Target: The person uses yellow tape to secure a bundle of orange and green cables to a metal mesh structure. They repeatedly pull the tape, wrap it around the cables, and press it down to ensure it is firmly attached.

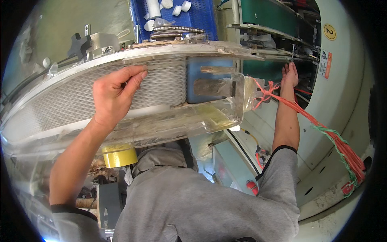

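Observation:
My left hand [115,94] hovers over a pale, ridged surface [161,76] inside a long, clear-walled trough. Its thumb and forefinger are pinched together, and whatever may lie between them is too small to make out. Farther right, my right hand [289,74] reaches into the opening of a cream machine housing [342,80]. Its palm faces up with the fingers loosely stretched and apart, close to a thin metal rod [293,50]. Green belts [262,70] lie beside that hand. Nothing shows in its grasp.
A blue crate [201,16] beyond the trough holds white rolls and caps. Red and green twine [318,121] runs from the trough's end across the housing. A yellow tape roll [119,155] hangs below the trough's near wall. A black star knob [78,46] stands at the far left.

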Tool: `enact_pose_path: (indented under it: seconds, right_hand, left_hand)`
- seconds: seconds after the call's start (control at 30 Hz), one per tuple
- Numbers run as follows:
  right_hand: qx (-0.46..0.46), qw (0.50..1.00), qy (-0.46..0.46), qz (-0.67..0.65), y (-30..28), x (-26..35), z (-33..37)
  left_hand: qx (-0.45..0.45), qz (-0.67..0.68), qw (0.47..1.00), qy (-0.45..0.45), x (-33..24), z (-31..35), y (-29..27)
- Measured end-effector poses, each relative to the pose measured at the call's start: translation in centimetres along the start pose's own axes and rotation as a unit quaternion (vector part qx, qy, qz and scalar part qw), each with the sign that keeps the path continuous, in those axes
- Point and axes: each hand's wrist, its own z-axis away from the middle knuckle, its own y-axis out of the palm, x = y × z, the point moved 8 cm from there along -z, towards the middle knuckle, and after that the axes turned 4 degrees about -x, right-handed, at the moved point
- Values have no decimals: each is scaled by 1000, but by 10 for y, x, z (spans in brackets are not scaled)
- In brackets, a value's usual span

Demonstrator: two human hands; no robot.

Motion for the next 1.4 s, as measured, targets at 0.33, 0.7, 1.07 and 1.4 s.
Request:
enact_pose_path:
  seconds: [0.33, 0.7, 1.07, 1.4]
  right_hand:
    - [-42, 997, -59, -9, -50, -4, 23]
    - [-26, 996, -81, -32, -100, 13, -30]
    - [-7, 991, -71, -113, -50, 12, -44]
    - [-26, 990, -44, -129, -52, -9, -24]
  left_hand:
    - [14, -2, 999, -44, -1, 8, -1]
    - [12, 2, 1000, -3, -23, -4, 26]
    - [-86, 40, 991, 93, -40, 4, -1]
    - [-61, -107, 972, 201, -48, 0, -3]
